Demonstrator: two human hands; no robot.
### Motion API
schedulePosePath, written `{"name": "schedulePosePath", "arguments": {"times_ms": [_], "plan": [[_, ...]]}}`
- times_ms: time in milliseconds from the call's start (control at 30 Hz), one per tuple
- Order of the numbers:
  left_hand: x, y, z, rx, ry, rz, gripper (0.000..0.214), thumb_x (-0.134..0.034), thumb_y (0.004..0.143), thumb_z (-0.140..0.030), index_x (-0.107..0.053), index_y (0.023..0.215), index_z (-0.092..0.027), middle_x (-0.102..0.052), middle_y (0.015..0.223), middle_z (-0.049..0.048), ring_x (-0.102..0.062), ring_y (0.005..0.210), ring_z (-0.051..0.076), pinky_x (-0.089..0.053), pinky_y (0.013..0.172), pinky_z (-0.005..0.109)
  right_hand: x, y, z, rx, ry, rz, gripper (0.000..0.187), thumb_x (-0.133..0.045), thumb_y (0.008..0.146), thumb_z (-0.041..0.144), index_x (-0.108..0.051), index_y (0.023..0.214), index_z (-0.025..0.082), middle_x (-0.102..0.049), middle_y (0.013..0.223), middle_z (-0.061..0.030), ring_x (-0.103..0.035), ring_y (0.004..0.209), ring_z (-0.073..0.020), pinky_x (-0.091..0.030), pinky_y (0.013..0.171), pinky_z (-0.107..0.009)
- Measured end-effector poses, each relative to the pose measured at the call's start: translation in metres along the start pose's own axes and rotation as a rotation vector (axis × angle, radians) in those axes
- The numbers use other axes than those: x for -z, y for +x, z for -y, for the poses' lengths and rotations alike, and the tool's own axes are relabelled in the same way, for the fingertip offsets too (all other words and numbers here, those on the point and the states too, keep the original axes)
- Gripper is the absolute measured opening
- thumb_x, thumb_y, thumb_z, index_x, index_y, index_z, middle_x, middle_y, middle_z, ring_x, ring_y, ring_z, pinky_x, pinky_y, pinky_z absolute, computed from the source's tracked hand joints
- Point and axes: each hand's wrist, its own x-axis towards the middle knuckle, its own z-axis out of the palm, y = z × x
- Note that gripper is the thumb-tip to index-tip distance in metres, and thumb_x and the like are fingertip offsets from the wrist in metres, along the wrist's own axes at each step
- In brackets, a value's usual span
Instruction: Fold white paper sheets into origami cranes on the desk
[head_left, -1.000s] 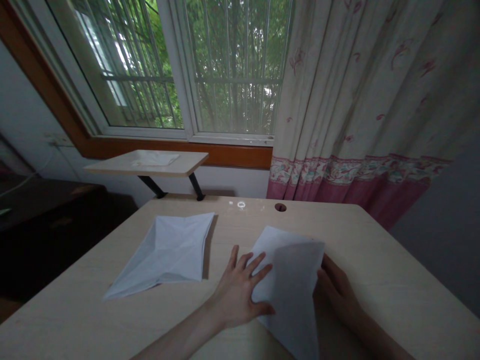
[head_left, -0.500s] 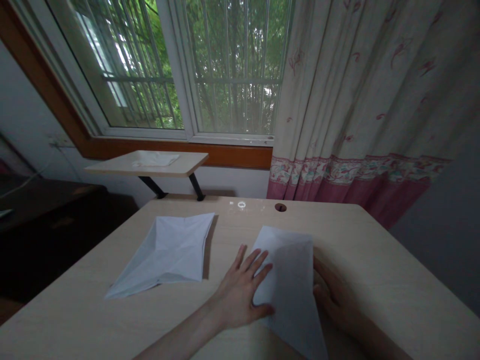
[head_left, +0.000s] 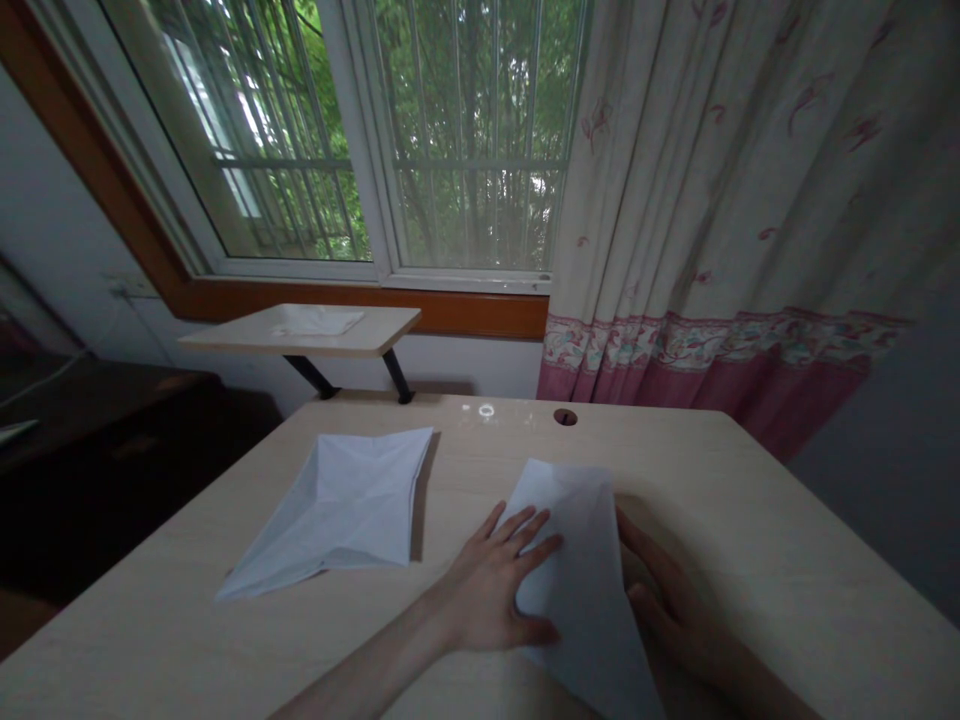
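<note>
A white sheet of paper (head_left: 574, 560) lies folded lengthwise on the desk in front of me, its lower end running out of view. My left hand (head_left: 491, 590) rests flat across its left side, fingers spread and holding nothing. Along the right edge, my right hand (head_left: 679, 610) touches the paper with its fingers stretched and the thumb apart from them. The fingertips are partly hidden behind that edge. To the left sits a second white paper (head_left: 360, 500), creased and folded into a pointed shape, with its right side raised a little off the desk. Neither hand touches it.
The pale wooden desk (head_left: 750, 530) has a round cable hole (head_left: 565, 417) near its back edge. A small raised shelf (head_left: 382, 335) on black legs holds crumpled white tissue or paper (head_left: 319, 321). Behind stand a barred window and a floral curtain (head_left: 675, 200).
The right edge of the folded paper has shifted slightly left, with my right fingertips following it. My left hand stays spread on the sheet. The view has moved slightly.
</note>
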Motion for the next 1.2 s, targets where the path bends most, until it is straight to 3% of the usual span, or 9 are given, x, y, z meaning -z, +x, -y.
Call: {"name": "schedulePosePath", "arguments": {"times_ms": [300,500,700,867,1000,1200], "plan": [[-0.005,-0.002,0.000,-0.001,0.063,-0.136,0.070,-0.060,0.081,-0.070,-0.050,0.140,-0.033,-0.038,0.155,0.0078,-0.036,0.141,0.034,-0.018,0.117,0.059,-0.004,-0.007,-0.012,0.009,-0.065,-0.019,0.060,-0.039,0.099,0.049,-0.022,0.155,0.034,-0.038,0.155,-0.0069,-0.040,0.138,-0.0331,-0.043,0.107,-0.054],[-0.011,-0.003,-0.002,0.091,0.131,-0.216,0.069,-0.069,0.076,-0.067,-0.059,0.132,-0.027,-0.051,0.146,0.0093,-0.051,0.127,0.035,-0.038,0.107,0.056,-0.002,0.000,-0.004,0.033,-0.048,0.020,0.060,-0.038,0.099,0.051,-0.023,0.155,0.034,-0.039,0.154,-0.0068,-0.040,0.138,-0.0332,-0.039,0.109,-0.054],[-0.008,-0.003,-0.004,-0.125,0.105,-0.152,0.045,-0.060,0.094,-0.043,-0.053,0.137,-0.029,-0.046,0.149,0.0064,-0.047,0.132,0.027,-0.036,0.112,0.045,-0.004,-0.001,-0.005,0.007,0.002,0.081,0.062,-0.035,0.099,0.053,-0.022,0.155,0.031,-0.037,0.155,-0.0087,-0.039,0.139,-0.0328,-0.038,0.110,-0.054],[-0.003,-0.001,-0.009,-0.177,0.119,-0.140,0.047,-0.056,0.095,-0.029,-0.047,0.141,-0.034,-0.046,0.147,0.0047,-0.049,0.127,0.029,-0.038,0.108,0.046,-0.006,-0.001,-0.005,0.007,0.023,0.088,0.061,-0.035,0.099,0.053,-0.024,0.155,0.030,-0.038,0.155,-0.0098,-0.039,0.139,-0.0323,-0.037,0.110,-0.054],[-0.002,-0.001,-0.010,-0.185,0.129,-0.107,0.053,-0.057,0.093,-0.029,-0.043,0.143,-0.042,-0.045,0.145,0.0036,-0.046,0.126,0.032,-0.036,0.107,0.050,-0.004,0.003,-0.002,0.010,0.034,0.127,0.063,-0.036,0.099,0.054,-0.021,0.155,0.030,-0.036,0.156,-0.0096,-0.036,0.141,-0.0333,-0.036,0.111,-0.055],[0.000,-0.001,-0.010,-0.180,0.088,-0.091,0.050,-0.058,0.094,-0.040,-0.045,0.142,-0.041,-0.045,0.145,0.0043,-0.045,0.127,0.034,-0.034,0.108,0.051,-0.003,0.004,-0.003,-0.016,0.054,0.117,0.059,-0.036,0.100,0.050,-0.026,0.154,0.030,-0.038,0.155,-0.0087,-0.038,0.140,-0.0332,-0.035,0.111,-0.056]]}}
